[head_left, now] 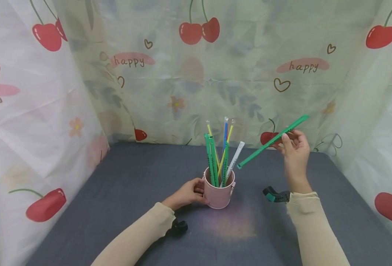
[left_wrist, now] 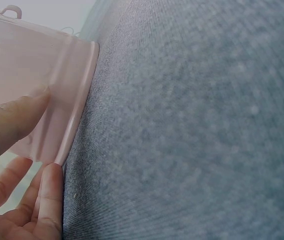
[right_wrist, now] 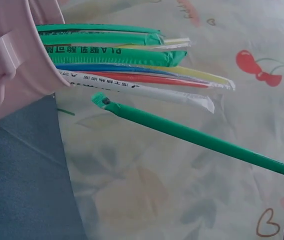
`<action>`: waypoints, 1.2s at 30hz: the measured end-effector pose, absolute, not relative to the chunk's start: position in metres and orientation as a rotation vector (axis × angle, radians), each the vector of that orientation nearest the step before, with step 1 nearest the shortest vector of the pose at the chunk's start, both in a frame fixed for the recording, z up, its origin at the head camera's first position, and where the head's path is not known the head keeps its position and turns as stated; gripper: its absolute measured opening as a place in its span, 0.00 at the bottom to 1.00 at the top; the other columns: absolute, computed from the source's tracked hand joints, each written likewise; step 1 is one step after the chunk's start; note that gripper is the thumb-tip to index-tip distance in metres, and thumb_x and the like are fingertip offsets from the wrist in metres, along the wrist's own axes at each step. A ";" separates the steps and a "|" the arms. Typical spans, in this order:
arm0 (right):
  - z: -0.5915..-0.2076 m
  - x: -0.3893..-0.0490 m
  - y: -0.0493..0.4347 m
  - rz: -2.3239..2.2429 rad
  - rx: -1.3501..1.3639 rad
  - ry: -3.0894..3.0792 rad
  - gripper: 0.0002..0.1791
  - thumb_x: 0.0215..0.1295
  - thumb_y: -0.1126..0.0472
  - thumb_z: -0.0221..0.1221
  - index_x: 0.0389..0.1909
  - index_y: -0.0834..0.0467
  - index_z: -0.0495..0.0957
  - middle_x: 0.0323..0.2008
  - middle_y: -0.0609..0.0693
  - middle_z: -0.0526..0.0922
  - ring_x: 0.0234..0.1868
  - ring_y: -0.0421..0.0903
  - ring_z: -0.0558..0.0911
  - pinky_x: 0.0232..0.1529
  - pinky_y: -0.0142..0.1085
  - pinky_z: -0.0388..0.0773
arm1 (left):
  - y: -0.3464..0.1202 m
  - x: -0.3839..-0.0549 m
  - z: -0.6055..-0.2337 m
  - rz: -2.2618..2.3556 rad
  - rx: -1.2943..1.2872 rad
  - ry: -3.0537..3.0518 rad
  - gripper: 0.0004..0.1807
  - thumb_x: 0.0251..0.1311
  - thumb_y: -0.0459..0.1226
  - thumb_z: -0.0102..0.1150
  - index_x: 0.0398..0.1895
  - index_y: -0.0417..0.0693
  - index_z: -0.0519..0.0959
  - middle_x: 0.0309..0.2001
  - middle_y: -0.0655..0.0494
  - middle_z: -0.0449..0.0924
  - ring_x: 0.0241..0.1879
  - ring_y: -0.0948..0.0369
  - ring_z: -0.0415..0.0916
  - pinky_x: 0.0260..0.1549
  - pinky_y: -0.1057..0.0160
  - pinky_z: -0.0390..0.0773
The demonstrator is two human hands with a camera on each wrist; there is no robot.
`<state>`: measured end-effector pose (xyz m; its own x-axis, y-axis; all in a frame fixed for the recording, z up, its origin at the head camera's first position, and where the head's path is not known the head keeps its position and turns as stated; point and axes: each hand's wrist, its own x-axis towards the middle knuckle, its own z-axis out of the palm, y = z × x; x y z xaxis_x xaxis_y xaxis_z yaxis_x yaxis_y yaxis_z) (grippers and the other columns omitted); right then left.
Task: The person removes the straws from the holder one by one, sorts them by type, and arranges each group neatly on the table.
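A pink bucket stands upright on the dark table, holding several wrapped drinking straws: green ones, a white one, and clear-wrapped yellow, blue and red ones. My left hand holds the bucket's left side, its thumb and fingers against the wall near the base in the left wrist view. To the right of the bucket and above the table, my right hand pinches a green wrapped straw. That straw slants, its lower end apart from the bucket's straws in the right wrist view.
The dark cloth-covered table meets a cherry-printed curtain at the back and sides. Black wrist mounts stick out from both wrists. A small handle juts from the bucket's side.
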<state>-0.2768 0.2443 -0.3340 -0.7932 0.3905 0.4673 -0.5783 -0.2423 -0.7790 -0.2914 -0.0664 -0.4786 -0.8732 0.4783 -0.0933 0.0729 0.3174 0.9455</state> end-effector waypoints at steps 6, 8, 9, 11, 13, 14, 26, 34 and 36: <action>-0.341 -0.276 0.249 2.057 0.168 -1.557 0.12 0.66 0.65 0.59 0.49 0.62 0.75 0.40 0.51 0.74 0.35 0.41 0.82 0.33 0.30 0.84 | -0.067 -0.292 -0.478 1.570 0.491 2.228 0.35 0.46 0.31 0.74 0.59 0.40 0.69 0.52 0.45 0.78 0.51 0.54 0.77 0.53 0.55 0.79; -0.345 -0.276 0.251 2.033 0.141 -1.645 0.12 0.67 0.64 0.58 0.50 0.59 0.75 0.40 0.49 0.73 0.36 0.40 0.82 0.34 0.29 0.83 | -0.067 -0.292 -0.477 1.564 0.492 2.232 0.35 0.45 0.31 0.74 0.59 0.40 0.69 0.52 0.46 0.78 0.51 0.55 0.77 0.53 0.55 0.79; -0.347 -0.277 0.251 2.022 0.130 -1.685 0.12 0.67 0.63 0.58 0.50 0.58 0.75 0.41 0.49 0.73 0.36 0.39 0.82 0.34 0.29 0.83 | -0.067 -0.292 -0.477 1.561 0.494 2.236 0.35 0.45 0.31 0.74 0.59 0.40 0.69 0.52 0.46 0.78 0.51 0.55 0.77 0.53 0.55 0.79; -0.351 -0.277 0.251 2.001 0.117 -1.765 0.12 0.67 0.62 0.58 0.50 0.55 0.75 0.41 0.48 0.72 0.36 0.37 0.82 0.34 0.28 0.83 | -0.067 -0.292 -0.477 1.558 0.495 2.239 0.35 0.46 0.31 0.74 0.59 0.40 0.69 0.52 0.46 0.78 0.51 0.55 0.77 0.53 0.55 0.79; -0.356 -0.278 0.251 1.981 0.118 -1.829 0.13 0.68 0.62 0.58 0.51 0.55 0.75 0.41 0.47 0.71 0.36 0.35 0.82 0.33 0.27 0.83 | -0.067 -0.292 -0.477 1.556 0.493 2.241 0.35 0.46 0.31 0.74 0.59 0.40 0.69 0.52 0.46 0.78 0.51 0.55 0.77 0.53 0.55 0.79; -0.358 -0.279 0.250 1.979 0.124 -1.856 0.13 0.68 0.62 0.58 0.52 0.55 0.74 0.41 0.47 0.70 0.35 0.35 0.82 0.33 0.27 0.83 | -0.067 -0.292 -0.477 1.554 0.493 2.242 0.35 0.46 0.31 0.74 0.59 0.40 0.69 0.52 0.46 0.78 0.52 0.55 0.77 0.54 0.55 0.79; -0.389 -0.291 0.242 1.835 0.178 -2.183 0.27 0.70 0.61 0.56 0.66 0.62 0.60 0.40 0.44 0.75 0.34 0.34 0.82 0.35 0.35 0.85 | -0.067 -0.292 -0.478 1.555 0.495 2.245 0.34 0.47 0.31 0.74 0.59 0.40 0.69 0.52 0.46 0.78 0.52 0.55 0.77 0.54 0.55 0.78; -0.408 -0.298 0.237 1.807 0.140 -2.340 0.27 0.70 0.62 0.56 0.67 0.61 0.60 0.42 0.53 0.77 0.32 0.34 0.82 0.36 0.41 0.85 | -0.068 -0.290 -0.477 1.560 0.497 2.248 0.35 0.46 0.31 0.74 0.59 0.40 0.69 0.52 0.46 0.78 0.52 0.54 0.77 0.53 0.55 0.79; -0.412 -0.299 0.236 1.784 0.124 -2.390 0.27 0.70 0.62 0.55 0.67 0.61 0.61 0.43 0.57 0.78 0.33 0.35 0.82 0.37 0.42 0.85 | -0.068 -0.290 -0.477 1.561 0.497 2.246 0.35 0.46 0.31 0.74 0.59 0.40 0.69 0.52 0.46 0.78 0.52 0.54 0.77 0.53 0.55 0.79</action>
<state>-0.2991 0.2357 -0.4115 -0.9843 0.0268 0.1742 -0.1594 0.2865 -0.9447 -0.2901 -0.0678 -0.4774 -0.8735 0.4782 -0.0915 0.0810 0.3280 0.9412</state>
